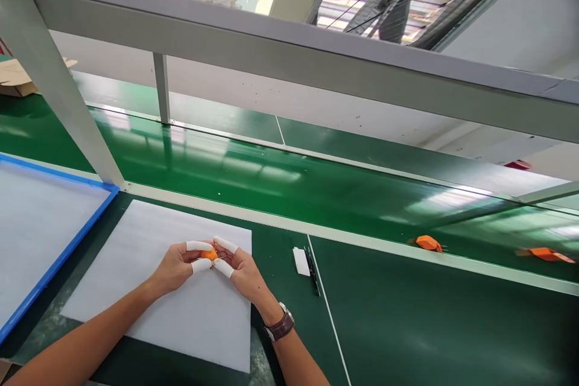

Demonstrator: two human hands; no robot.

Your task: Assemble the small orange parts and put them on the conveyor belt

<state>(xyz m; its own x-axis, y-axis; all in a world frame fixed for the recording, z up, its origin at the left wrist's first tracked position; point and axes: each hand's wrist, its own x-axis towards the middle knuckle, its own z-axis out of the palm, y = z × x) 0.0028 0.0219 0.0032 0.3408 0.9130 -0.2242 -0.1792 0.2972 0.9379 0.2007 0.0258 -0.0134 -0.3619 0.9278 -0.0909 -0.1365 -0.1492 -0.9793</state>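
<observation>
Orange part [208, 254] sits pinched between both hands over the white foam sheet [149, 277]: left hand [174, 268] and right hand [242, 271] close white-capped fingertips [199, 246] on it. 2 more orange parts [429, 243] lie on the green belt [271, 178].

Small orange part [208, 254] between white-capped fingertips [199, 246]; white foam sheet [181, 307] on the dark green desk [407, 313]. Glossy green belt [271, 178] bearing two more orange parts [429, 243], with grey frame bars [289, 60]. Blue-edged white tray [36, 235]; brown watch strap [281, 329].
</observation>
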